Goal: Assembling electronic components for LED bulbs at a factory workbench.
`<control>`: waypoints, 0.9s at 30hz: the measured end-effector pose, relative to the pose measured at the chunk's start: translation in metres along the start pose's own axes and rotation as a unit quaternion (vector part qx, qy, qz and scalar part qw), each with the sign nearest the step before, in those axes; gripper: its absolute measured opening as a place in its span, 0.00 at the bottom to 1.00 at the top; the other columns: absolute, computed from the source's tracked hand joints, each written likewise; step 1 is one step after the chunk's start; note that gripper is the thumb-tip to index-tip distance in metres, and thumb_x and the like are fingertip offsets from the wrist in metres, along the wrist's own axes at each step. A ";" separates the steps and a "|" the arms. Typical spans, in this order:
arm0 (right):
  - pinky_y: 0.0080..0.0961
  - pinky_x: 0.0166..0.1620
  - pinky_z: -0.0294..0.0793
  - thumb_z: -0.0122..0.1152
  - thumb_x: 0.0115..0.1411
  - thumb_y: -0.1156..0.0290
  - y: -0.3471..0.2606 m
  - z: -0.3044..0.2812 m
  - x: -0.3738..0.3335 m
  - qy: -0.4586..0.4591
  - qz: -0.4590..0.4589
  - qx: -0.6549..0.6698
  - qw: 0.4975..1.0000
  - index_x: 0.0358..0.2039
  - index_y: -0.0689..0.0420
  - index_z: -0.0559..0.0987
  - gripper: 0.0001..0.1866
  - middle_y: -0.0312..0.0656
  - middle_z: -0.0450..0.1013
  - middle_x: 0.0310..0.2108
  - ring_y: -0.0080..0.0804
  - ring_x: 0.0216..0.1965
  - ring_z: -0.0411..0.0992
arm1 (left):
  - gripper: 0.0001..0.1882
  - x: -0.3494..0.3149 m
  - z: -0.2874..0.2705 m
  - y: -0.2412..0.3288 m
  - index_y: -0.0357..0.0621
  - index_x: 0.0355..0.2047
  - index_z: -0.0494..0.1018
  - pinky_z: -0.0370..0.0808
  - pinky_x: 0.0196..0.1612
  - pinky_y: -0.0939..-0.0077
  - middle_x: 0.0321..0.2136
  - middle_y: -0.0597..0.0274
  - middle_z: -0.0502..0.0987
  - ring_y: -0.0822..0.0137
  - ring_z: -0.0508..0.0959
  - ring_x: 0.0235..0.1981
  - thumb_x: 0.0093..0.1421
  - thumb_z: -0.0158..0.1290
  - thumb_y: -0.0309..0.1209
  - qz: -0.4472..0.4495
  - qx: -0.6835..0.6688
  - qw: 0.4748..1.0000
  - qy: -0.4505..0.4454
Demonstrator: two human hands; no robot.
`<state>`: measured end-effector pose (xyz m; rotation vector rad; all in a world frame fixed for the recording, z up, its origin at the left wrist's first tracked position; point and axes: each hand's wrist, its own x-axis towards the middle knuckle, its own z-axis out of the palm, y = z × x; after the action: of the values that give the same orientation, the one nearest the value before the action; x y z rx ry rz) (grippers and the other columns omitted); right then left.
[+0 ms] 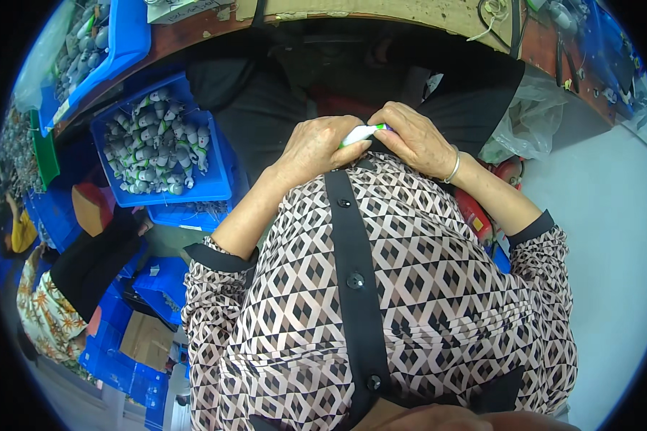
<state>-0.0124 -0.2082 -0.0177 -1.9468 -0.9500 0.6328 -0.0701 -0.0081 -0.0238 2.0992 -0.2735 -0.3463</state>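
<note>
I see both hands together just past the hem of the patterned shirt, above the lap, with the white piece between them. The left hand has its fingers wrapped round the body of the piece, thumb along the near side. The right hand pinches the green-and-blue end between thumb and forefinger; its other fingers curl under, and I can't tell what they touch. A bracelet circles the right wrist. Left of the left hand I have a blue bin heaped with grey-and-white parts. Ahead runs the tabletop, partly under cardboard. Beyond the right hand hangs a clear bag. Far left, I make out another person.
</note>
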 end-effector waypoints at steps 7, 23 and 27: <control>0.34 0.37 0.67 0.53 0.57 0.71 0.001 0.003 -0.004 -0.051 0.071 0.074 0.993 0.38 0.60 0.68 0.10 0.47 0.67 0.28 0.46 0.32 0.68 | 0.09 0.000 0.002 -0.004 0.42 0.23 0.73 0.72 0.28 0.64 0.19 0.55 0.73 0.55 0.75 0.23 0.48 0.55 0.35 0.068 0.084 0.994 0.011; 0.31 0.33 0.67 0.45 0.64 0.61 -0.003 0.002 0.004 -0.076 0.165 0.142 0.973 0.35 0.61 0.67 0.14 0.47 0.68 0.28 0.42 0.29 0.69 | 0.09 0.002 0.008 -0.013 0.42 0.18 0.71 0.71 0.29 0.66 0.16 0.55 0.73 0.56 0.74 0.20 0.47 0.54 0.34 0.102 0.074 0.991 0.040; 0.32 0.34 0.67 0.44 0.64 0.60 -0.003 0.008 0.003 -0.052 0.104 0.128 0.985 0.34 0.61 0.67 0.15 0.49 0.68 0.26 0.46 0.31 0.70 | 0.08 0.002 0.002 -0.014 0.42 0.18 0.71 0.71 0.29 0.65 0.16 0.55 0.73 0.56 0.74 0.20 0.46 0.55 0.33 0.102 0.060 0.993 0.026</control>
<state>-0.0177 -0.2014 -0.0195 -1.8066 -0.6936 0.9371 -0.0684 -0.0029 -0.0365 2.1711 -0.4846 -0.1574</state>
